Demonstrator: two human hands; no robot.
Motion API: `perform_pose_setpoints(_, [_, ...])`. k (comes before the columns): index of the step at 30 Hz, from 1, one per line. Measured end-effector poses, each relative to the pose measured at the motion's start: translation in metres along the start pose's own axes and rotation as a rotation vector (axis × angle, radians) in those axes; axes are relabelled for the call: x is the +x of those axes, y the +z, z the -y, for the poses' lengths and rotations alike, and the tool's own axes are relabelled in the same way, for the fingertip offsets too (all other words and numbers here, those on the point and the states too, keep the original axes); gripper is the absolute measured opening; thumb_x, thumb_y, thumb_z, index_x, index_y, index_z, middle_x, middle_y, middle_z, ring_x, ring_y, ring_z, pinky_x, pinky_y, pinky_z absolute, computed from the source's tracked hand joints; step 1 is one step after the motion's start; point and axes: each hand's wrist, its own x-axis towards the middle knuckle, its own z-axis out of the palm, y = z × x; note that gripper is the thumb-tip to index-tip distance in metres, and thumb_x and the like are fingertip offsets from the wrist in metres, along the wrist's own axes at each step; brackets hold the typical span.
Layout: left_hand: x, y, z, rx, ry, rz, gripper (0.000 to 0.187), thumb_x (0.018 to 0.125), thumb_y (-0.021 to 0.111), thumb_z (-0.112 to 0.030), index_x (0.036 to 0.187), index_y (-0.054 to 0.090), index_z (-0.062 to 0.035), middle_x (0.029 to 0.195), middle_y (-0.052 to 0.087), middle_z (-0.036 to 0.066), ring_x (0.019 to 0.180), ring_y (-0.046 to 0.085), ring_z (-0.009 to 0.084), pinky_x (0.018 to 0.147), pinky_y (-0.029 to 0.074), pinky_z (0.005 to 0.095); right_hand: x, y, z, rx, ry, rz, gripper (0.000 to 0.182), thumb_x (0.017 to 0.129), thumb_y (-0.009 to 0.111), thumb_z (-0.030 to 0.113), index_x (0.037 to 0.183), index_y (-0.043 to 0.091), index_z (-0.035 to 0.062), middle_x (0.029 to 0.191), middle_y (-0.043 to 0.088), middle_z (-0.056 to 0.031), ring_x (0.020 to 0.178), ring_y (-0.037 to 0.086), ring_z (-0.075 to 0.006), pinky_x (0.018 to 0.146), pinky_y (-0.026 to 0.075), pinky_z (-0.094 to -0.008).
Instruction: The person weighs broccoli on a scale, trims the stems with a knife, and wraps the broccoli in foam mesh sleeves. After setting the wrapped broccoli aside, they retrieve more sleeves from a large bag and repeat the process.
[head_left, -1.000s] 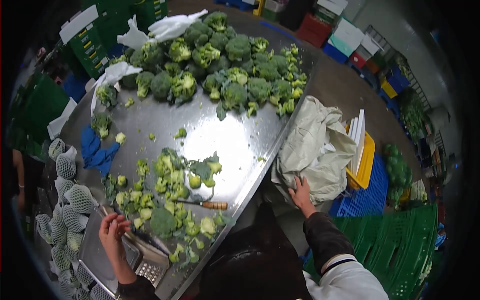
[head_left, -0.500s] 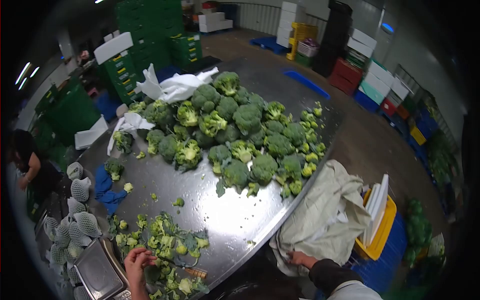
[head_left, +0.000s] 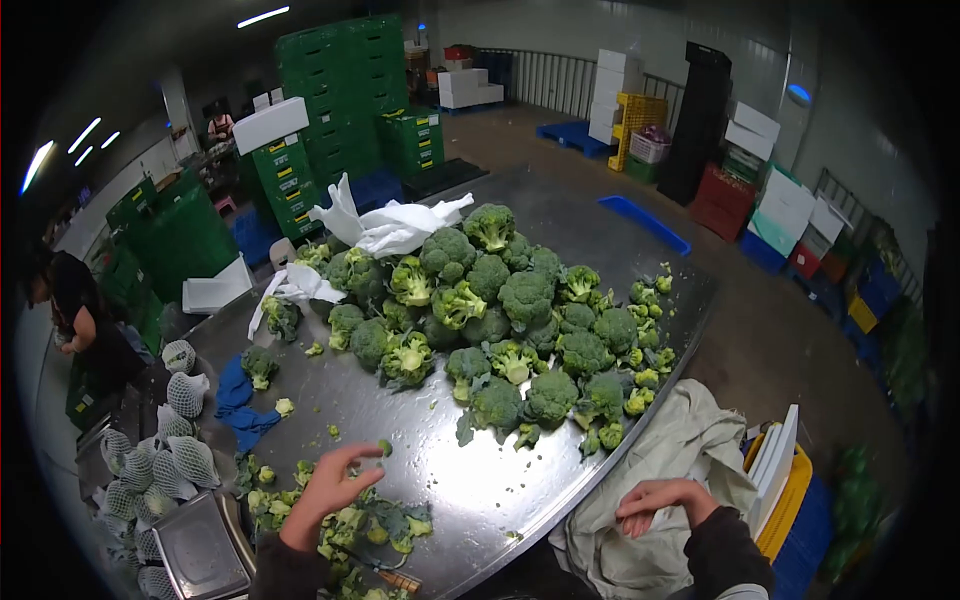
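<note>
My left hand (head_left: 335, 487) reaches over the steel table (head_left: 470, 400), thumb and forefinger apart, fingertips right at a small green broccoli floret (head_left: 385, 447). Under that hand lie pale broccoli trimmings (head_left: 405, 525), and among them a knife's wooden handle (head_left: 402, 580). My right hand (head_left: 660, 503) hangs with loosely bent fingers above a pale woven sack (head_left: 620, 540) at the table's edge, nothing visible in it. A big heap of broccoli heads (head_left: 525, 298) covers the table's middle.
At the left, a weighing scale (head_left: 200, 550) stands beside net-sleeved broccoli (head_left: 190, 460). A blue cloth (head_left: 238, 405) and white wrapping (head_left: 400, 225) lie on the table. A yellow crate (head_left: 790, 510) stands right. Another person (head_left: 80, 310) works at far left; green crates (head_left: 340, 110) rise behind.
My left hand has moved up from the trimmings and knife to the small floret. My right hand has lifted from the sack. The view has tilted up a little.
</note>
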Motion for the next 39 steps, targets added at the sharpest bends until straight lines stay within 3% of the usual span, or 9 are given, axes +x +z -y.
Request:
perform_pose_setpoints(9, [0.111,-0.018,-0.056,0.105,0.274,-0.013,0.043,0.078,0.066,-0.028,0.114,0.057,-0.0056,0.116,0.057,0.011,0.109,0.053,0.0236,0.094,0.039,0.0337,-0.056,-0.100,0.119,0.204,-0.966,-0.544,0.055,0.090,0.054,0.028,0.133,0.036,-0.0008,0.123,0.052,-0.0181,0.106,0.058,-0.0251,0.086,0.049,-0.0342])
perform_pose_setpoints(17, [0.269,-0.055,-0.090,0.177,0.276,-0.238,0.053,0.080,0.057,-0.039,0.125,0.050,-0.0103,0.131,0.045,0.010,0.122,0.041,0.0235,0.098,0.032,0.0353,-0.001,-0.270,0.286,0.372,-1.194,-0.666,0.069,0.088,0.048,0.048,0.140,0.028,0.0067,0.140,0.036,-0.0151,0.119,0.047,-0.0257,0.097,0.038,-0.0382])
perform_pose_setpoints(22, [0.374,-0.055,-0.107,0.171,0.287,-0.268,0.050,0.085,0.054,-0.036,0.125,0.049,-0.0070,0.127,0.047,0.009,0.120,0.042,0.0206,0.094,0.036,0.0313,0.044,-0.361,0.385,0.234,-1.059,-0.773,0.070,0.085,0.049,0.053,0.138,0.034,0.0100,0.139,0.037,-0.0128,0.120,0.046,-0.0249,0.097,0.034,-0.0404])
perform_pose_setpoints(23, [0.393,-0.054,-0.109,0.171,0.227,-0.231,0.053,0.086,0.049,-0.040,0.127,0.048,-0.0069,0.130,0.048,0.009,0.124,0.040,0.0223,0.104,0.026,0.0339,0.055,-0.373,0.400,0.117,-0.979,-0.824,0.071,0.084,0.048,0.057,0.138,0.035,0.0125,0.140,0.037,-0.0125,0.119,0.046,-0.0262,0.095,0.035,-0.0440])
perform_pose_setpoints(25, [0.436,-0.049,-0.112,0.238,0.231,-0.209,0.053,0.087,0.048,-0.043,0.126,0.051,-0.0076,0.130,0.049,0.010,0.123,0.042,0.0226,0.103,0.028,0.0342,0.079,-0.398,0.421,0.006,-0.884,-0.856,0.072,0.083,0.046,0.060,0.139,0.035,0.0149,0.140,0.037,-0.0121,0.119,0.046,-0.0275,0.093,0.035,-0.0475])
perform_pose_setpoints(30, [0.540,-0.028,-0.098,0.214,0.191,-0.105,0.058,0.086,0.053,-0.047,0.125,0.052,-0.0041,0.126,0.052,0.013,0.116,0.048,0.0238,0.099,0.034,0.0335,0.154,-0.438,0.447,-0.366,-0.425,-0.891,0.086,0.077,0.041,0.071,0.139,0.036,0.0120,0.138,0.039,-0.0156,0.118,0.045,-0.0355,0.089,0.038,-0.0526])
perform_pose_setpoints(31, [0.552,-0.019,-0.099,0.222,0.200,-0.062,0.060,0.084,0.054,-0.049,0.125,0.052,-0.0050,0.126,0.051,0.014,0.117,0.048,0.0243,0.100,0.034,0.0336,0.164,-0.425,0.446,-0.363,-0.432,-0.963,0.082,0.079,0.041,0.069,0.125,0.052,0.0010,0.131,0.047,-0.0187,0.122,0.044,-0.0324,0.101,0.033,-0.0391])
perform_pose_setpoints(35, [0.576,0.029,-0.080,0.098,0.292,0.164,0.067,0.079,0.059,-0.052,0.128,0.049,-0.0083,0.131,0.048,0.015,0.122,0.044,0.0260,0.103,0.032,0.0354,0.193,-0.428,0.443,-0.590,-0.166,-0.731,0.081,0.077,0.040,0.073,0.126,0.053,0.0099,0.129,0.049,-0.0187,0.116,0.049,-0.0337,0.094,0.040,-0.0444])
perform_pose_setpoints(39, [0.571,0.050,-0.086,0.278,0.211,0.441,0.073,0.074,0.066,-0.053,0.128,0.049,-0.0068,0.131,0.048,0.017,0.123,0.042,0.0281,0.104,0.031,0.0367,0.195,-0.430,0.429,-0.612,-0.377,-0.743,0.057,0.080,0.053,0.050,0.119,0.059,0.0091,0.118,0.059,-0.0139,0.108,0.056,-0.0264,0.093,0.042,-0.0362])
